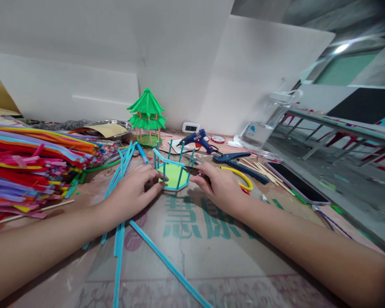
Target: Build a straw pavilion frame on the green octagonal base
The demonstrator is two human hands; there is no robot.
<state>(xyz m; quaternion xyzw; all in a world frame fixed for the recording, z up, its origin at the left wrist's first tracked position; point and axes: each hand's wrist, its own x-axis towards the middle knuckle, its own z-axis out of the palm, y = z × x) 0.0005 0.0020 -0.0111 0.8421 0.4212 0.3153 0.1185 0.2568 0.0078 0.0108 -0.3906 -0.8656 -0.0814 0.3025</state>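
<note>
A round lime-green base [172, 174] with a blue rim stands on the table between my hands. Several dark teal posts rise around its edge, and a light blue pipe cleaner strip [167, 159] lies across the tops of some. My left hand [140, 187] is closed, with thumb and fingers pinching the base's left edge by a post. In my closed right hand [220, 185] is a dark metal tool [191, 170], its tip touching or close to the posts on the right; my fingers hide most of it. Loose blue pipe cleaners [170, 263] lie near my left arm.
Bundled coloured pipe cleaners [28, 171] fill the left side. Behind stand a green-roofed pavilion model [146, 112], a metal tray [115, 127] and a blue glue gun [197, 140]. At right lie blue-handled pliers [240, 164], a yellow ring-shaped handle [247, 182], wooden sticks [272, 176] and a phone [297, 182].
</note>
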